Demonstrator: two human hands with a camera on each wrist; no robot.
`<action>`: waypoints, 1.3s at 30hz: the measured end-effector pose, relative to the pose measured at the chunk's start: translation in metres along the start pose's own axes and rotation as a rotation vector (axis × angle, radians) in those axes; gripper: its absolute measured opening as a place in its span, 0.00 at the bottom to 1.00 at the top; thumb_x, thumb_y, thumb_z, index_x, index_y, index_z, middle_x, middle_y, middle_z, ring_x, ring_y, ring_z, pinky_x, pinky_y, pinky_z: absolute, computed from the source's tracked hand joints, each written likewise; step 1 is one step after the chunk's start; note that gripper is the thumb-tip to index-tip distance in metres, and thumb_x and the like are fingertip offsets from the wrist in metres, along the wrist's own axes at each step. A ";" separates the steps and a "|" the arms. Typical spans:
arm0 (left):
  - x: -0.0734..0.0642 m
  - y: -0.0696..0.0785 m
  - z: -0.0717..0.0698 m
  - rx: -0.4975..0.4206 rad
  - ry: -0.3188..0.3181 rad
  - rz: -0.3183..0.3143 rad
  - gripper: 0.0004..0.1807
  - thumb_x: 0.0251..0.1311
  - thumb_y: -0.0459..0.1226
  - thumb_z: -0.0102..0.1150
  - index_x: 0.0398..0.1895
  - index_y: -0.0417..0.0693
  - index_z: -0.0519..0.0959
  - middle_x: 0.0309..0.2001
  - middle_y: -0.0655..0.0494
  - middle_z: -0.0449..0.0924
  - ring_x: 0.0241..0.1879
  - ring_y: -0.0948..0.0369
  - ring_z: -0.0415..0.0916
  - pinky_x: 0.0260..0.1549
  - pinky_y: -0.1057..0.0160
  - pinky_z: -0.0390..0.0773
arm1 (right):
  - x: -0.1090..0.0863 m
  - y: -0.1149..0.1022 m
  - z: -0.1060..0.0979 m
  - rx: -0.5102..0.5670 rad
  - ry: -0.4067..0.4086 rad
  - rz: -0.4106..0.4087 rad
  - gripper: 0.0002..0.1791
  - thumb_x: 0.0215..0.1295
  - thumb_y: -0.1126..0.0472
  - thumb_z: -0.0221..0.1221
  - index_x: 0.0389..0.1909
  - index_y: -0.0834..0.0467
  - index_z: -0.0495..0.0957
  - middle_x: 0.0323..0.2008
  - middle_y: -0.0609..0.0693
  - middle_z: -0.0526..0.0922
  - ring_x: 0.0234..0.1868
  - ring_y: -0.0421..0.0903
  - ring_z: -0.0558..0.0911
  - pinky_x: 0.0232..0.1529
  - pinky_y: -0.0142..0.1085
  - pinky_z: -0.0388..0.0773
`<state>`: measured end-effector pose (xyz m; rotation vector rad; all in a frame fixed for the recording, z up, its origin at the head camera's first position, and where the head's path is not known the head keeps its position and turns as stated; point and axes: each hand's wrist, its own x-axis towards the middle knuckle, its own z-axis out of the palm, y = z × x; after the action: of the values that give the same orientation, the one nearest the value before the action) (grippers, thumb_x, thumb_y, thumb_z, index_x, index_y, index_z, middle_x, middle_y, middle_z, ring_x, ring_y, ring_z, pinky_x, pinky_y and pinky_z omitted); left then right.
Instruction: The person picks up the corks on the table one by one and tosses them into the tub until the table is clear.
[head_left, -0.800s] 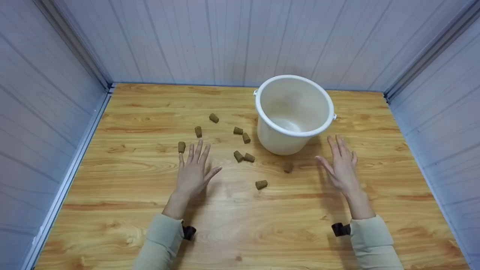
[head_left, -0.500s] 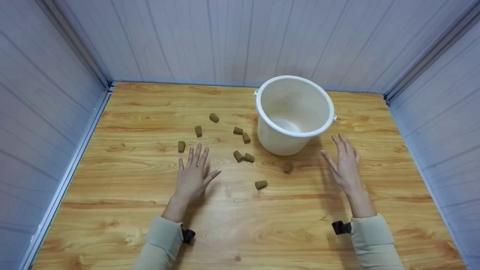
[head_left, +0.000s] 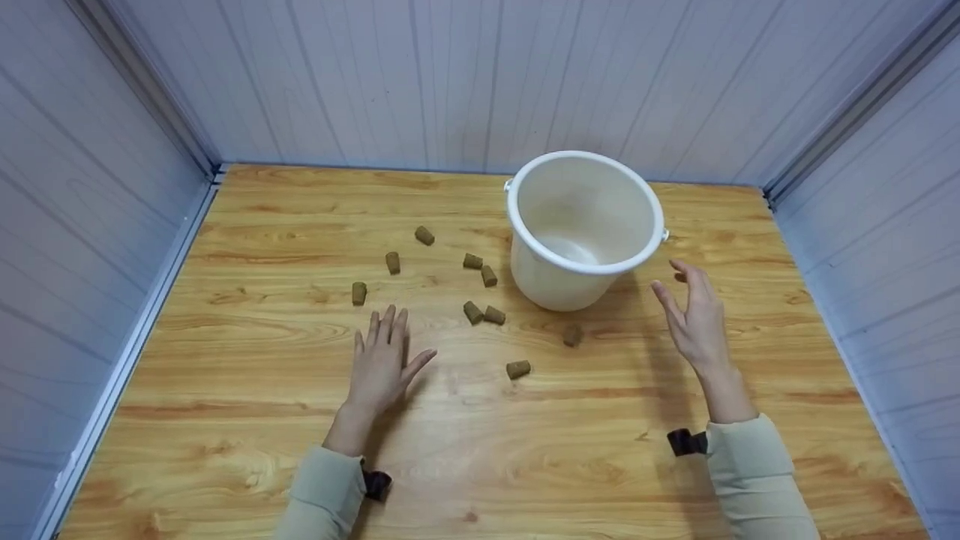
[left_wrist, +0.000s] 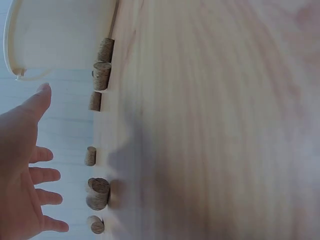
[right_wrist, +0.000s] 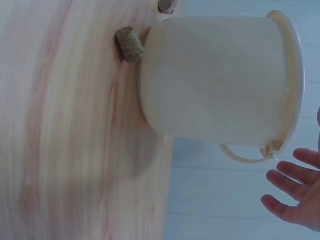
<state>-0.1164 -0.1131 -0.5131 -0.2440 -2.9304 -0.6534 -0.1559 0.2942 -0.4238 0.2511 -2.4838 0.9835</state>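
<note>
Head view, nearest first: pale sleeves (head_left: 326, 484) lead to bare hands over a smooth, wood-grained surface (head_left: 525, 465). The left hand (head_left: 377, 373) has its fingers spread wide; the right hand (head_left: 699, 322) has its thumb apart and a finger bent. Both hold nothing. Nine brown corks (head_left: 518, 370) lie scattered on the surface, between the hands and beyond the left one. They look light, dry and slightly springy, hard to damage, with grainy sides that should grip well. Each is a stubby, slightly tapered cylinder, so a pinch across the middle seems best; a careless nudge could roll one. Two pairs touch or nearly touch, leaving less finger room. Beyond stands the upright bucket (head_left: 551, 281): off-white plastic, probably light, stiff and rather slick, surer by its thick rim or thin handle (right_wrist: 237, 156). Pale grooved walls (head_left: 450, 82) close the back and sides.
</note>
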 end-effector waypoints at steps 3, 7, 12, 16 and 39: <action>-0.002 -0.002 0.002 -0.011 0.012 -0.010 0.43 0.55 0.60 0.46 0.64 0.40 0.56 0.64 0.41 0.52 0.63 0.43 0.46 0.54 0.38 0.49 | 0.005 -0.001 0.000 0.043 0.016 0.023 0.25 0.61 0.56 0.54 0.53 0.70 0.66 0.50 0.65 0.70 0.48 0.58 0.71 0.48 0.52 0.65; -0.004 -0.003 0.004 -0.024 0.017 -0.021 0.43 0.54 0.60 0.47 0.64 0.39 0.57 0.64 0.41 0.53 0.63 0.43 0.47 0.54 0.39 0.50 | 0.012 -0.002 -0.001 0.095 0.038 0.055 0.24 0.62 0.56 0.54 0.52 0.69 0.67 0.50 0.62 0.71 0.47 0.56 0.72 0.44 0.51 0.67; -0.005 -0.005 0.004 -0.041 0.027 -0.041 0.42 0.54 0.60 0.47 0.63 0.38 0.57 0.64 0.41 0.53 0.62 0.43 0.47 0.54 0.39 0.50 | 0.020 -0.002 0.001 0.125 0.060 0.116 0.22 0.62 0.56 0.53 0.52 0.67 0.68 0.50 0.58 0.73 0.46 0.51 0.74 0.41 0.40 0.71; -0.006 -0.006 0.004 -0.059 0.050 -0.054 0.41 0.54 0.58 0.49 0.63 0.37 0.58 0.63 0.40 0.53 0.62 0.42 0.48 0.54 0.39 0.52 | 0.029 -0.001 0.003 0.154 0.071 0.195 0.22 0.62 0.54 0.52 0.51 0.66 0.69 0.49 0.57 0.74 0.43 0.45 0.74 0.36 0.28 0.70; -0.003 -0.012 0.002 -0.112 0.159 -0.096 0.37 0.51 0.50 0.59 0.58 0.33 0.63 0.54 0.38 0.64 0.52 0.45 0.63 0.39 0.49 0.72 | 0.073 0.005 0.004 0.347 -0.014 0.474 0.28 0.63 0.50 0.50 0.55 0.68 0.64 0.42 0.51 0.70 0.33 0.36 0.75 0.28 0.26 0.75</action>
<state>-0.1155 -0.1231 -0.5207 -0.0583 -2.7707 -0.8120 -0.2237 0.2950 -0.3947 -0.2406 -2.4202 1.6087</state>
